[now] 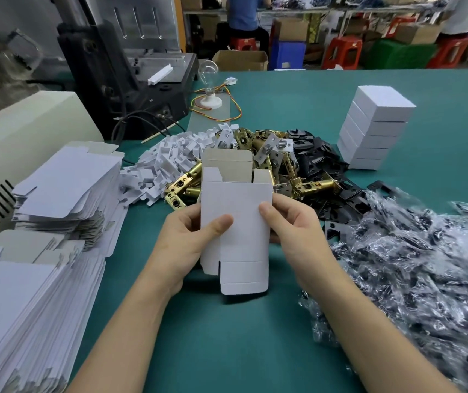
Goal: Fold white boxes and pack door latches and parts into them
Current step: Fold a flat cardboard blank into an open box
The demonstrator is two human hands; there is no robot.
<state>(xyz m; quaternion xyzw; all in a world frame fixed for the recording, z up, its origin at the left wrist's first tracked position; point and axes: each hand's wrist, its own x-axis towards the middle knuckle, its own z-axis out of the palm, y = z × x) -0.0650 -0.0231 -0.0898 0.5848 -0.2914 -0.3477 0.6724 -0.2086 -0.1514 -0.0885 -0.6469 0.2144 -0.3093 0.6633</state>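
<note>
Left hand and right hand gripping upright white box, thumbs on front

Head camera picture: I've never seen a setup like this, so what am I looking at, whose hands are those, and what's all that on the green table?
This is one view, from a camera worn on a person's head, looking down at their own two hands; there is no robot. The left hand and right hand grip a half-opened white box, its end flaps not yet closed. On the green table lie stacks of flat box blanks at the left, a heap of white card pieces, brass door latches, black metal plates and, at the right, clear bags of small parts. A stack of closed boxes stands further back on the right.
</note>
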